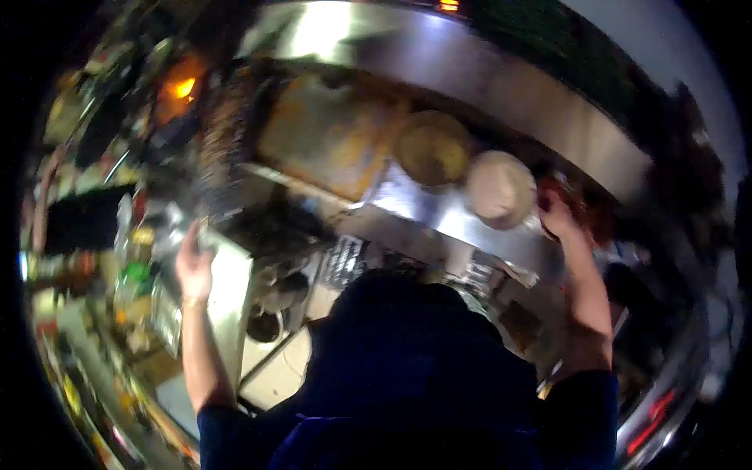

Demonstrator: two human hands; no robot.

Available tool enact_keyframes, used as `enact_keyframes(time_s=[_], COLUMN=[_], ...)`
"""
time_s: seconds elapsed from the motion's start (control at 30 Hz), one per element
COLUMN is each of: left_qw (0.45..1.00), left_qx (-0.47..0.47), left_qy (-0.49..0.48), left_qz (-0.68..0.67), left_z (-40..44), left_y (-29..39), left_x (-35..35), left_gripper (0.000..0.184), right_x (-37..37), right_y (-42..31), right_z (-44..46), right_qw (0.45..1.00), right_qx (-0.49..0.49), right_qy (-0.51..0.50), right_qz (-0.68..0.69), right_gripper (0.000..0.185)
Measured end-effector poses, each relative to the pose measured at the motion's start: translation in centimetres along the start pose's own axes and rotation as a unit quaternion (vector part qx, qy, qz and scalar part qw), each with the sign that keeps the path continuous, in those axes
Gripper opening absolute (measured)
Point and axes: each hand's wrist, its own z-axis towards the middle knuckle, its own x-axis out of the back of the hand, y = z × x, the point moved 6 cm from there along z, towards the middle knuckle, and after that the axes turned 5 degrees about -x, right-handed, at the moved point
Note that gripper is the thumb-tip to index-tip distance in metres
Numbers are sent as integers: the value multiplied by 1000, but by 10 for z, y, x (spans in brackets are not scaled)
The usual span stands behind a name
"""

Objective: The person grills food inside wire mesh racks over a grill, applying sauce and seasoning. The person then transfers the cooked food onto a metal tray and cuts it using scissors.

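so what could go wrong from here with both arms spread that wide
The right grip is close beside the pale round container, so a careless swing might knock it. That container stands close to the round pan, so a bump could carry over. The left grip is well away, by the pale board, so it probably couldn't steady either in time. Blur hides whether either hand holds anything.

Dim, blurred kitchen space. A long steel panel point(501, 74) runs across the back, catching white glare. An orange light point(184, 88) glows at upper left; pale floor tiles point(278, 368) show below.
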Motion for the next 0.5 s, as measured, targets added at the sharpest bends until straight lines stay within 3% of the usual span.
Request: enact_keyframes(time_s=[0.03, 0.07, 0.1, 0.2, 0.23, 0.27, 0.3, 0.37, 0.4, 0.5], left_qw=[991, 993, 994, 982, 987, 984, 981, 976, 978, 971], left_qx=[-29, -66, 5, 56, -3, 3, 6, 4, 22, -3], left_qy=[-21, 23, -8, -20, 14, 9, 8, 9, -4, -19], left_qz=[126, 99, 105, 178, 162, 180, 194, 216, 209, 239], left_z=[14, 10, 13, 15, 16, 21, 20, 14, 12, 13], left_y=[12, 14, 26, 45, 36, 34, 34, 33, 29, 7], left_x=[-16, -15, -20, -26, -29, -34, -35, -37, -40, -44], left_gripper=[56, 56, 56, 55, 56, 56, 57, 60, 63, 67], right_x=[-14, -10, -6, 11, 18, 25, 26, 17, -23, -14], right_y=[22, 27, 23, 12, 8, 6, 1, -22, 55, -127], right_z=[8, 6, 4, -14, -22, -25, -37, -61, -47, -97], right_qw=[994, 994, 996, 984, 964, 925, 860, 642, 440, 604], right_qx=[68, 58, 26, -79, -122, -172, -224, -292, -281, -143], right_qy=[76, 89, 81, 86, 102, 113, 121, 61, -166, -297], right_qz=[45, 36, 31, 132, 211, 320, 442, 707, 836, 726], right_gripper=[55, 51, 47, 35, 32, 29, 26, 21, 16, 15])
